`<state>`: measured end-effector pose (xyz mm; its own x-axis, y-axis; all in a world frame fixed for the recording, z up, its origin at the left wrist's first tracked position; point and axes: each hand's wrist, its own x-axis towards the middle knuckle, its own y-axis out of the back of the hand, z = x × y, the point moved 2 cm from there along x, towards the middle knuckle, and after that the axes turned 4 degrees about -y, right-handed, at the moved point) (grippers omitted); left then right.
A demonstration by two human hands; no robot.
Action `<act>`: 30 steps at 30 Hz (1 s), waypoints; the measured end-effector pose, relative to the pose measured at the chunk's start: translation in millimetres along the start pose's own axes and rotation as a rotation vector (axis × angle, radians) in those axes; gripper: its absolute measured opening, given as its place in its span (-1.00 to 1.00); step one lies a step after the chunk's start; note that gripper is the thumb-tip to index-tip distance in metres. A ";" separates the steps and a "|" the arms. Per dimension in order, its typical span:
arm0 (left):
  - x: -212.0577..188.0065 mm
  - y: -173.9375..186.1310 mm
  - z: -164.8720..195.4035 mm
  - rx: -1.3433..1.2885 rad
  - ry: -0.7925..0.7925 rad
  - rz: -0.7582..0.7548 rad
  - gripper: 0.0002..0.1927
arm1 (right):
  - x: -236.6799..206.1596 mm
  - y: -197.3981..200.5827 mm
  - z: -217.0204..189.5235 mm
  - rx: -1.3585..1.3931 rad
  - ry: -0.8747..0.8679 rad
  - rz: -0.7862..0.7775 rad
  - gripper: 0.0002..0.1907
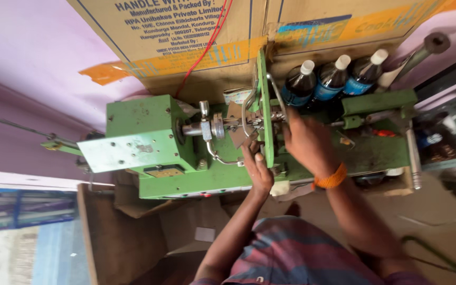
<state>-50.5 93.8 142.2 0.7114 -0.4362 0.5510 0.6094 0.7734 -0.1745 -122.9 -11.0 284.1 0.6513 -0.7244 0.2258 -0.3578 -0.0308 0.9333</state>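
Nearest, the left hand (257, 168) presses its fingers together against the green upright plate (264, 105) of the green machine (186, 153), close to the front edge. Just beyond, the right hand (304, 141), orange band (331, 178) at the wrist, reaches the spindle (222, 126); its finger state cannot be told. Three dark bottles (331, 79) crowd the back, against a cardboard box (228, 31).

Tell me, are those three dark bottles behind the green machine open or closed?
Closed. Each of the three bottles has a white cap on its neck. They lean against the cardboard box behind the green machine.
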 end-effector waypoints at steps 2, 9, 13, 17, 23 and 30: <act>-0.5 0.0 2.9 -0.004 0.021 0.003 -0.35 | -19.8 -23.2 28.9 0.143 -0.060 -0.021 -0.58; 5.9 0.4 9.9 0.008 0.097 0.012 -0.38 | -42.0 69.7 79.9 0.367 0.014 0.275 -0.66; 7.6 2.9 10.5 -0.057 0.074 0.002 -0.45 | -15.8 174.7 20.9 0.012 0.095 0.080 -0.63; 8.9 5.9 10.6 -0.094 0.164 -0.016 -0.43 | 62.4 208.1 -60.1 -0.445 0.683 -0.054 -0.57; 11.2 8.9 14.6 -0.111 0.156 -0.014 -0.38 | 129.6 176.2 -140.3 -1.040 0.965 -0.265 -0.64; 12.6 8.2 14.4 -0.102 0.149 0.008 -0.40 | 161.1 133.0 -155.4 -1.124 0.909 -0.528 -0.71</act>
<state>-41.6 101.3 159.4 0.7559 -0.4993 0.4235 0.6302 0.7300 -0.2643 38.4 -24.8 488.0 0.8619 -0.1344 -0.4890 0.4390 0.6805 0.5867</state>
